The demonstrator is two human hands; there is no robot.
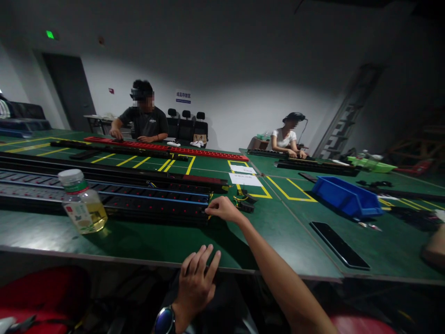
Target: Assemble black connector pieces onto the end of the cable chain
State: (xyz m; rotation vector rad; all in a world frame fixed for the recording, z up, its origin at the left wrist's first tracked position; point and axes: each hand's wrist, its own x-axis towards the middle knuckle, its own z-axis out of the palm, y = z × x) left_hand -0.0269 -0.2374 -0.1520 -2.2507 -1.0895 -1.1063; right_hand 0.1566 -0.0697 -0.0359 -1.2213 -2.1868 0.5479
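My right hand [225, 209] reaches to the right end of a long black slotted bar [156, 211] with small red dots along it. Its fingertips are pinched together at that end; whatever they grip is too small to make out. A blue strip [174, 197] runs along the bar. My left hand [200, 273], with a watch [164, 320] on the wrist, rests its outstretched fingers at the table's front edge, holding nothing. Just beyond my right hand lie small black connectors [246, 206] with yellow wires.
A clear bottle [83, 204] of yellowish liquid stands before the bars. To the right are a blue bin [347, 197] and a phone [339, 245]. Two people work across the green table [278, 232], one at a red slotted rail [208, 153]. White paper sheets [245, 179] lie mid-table.
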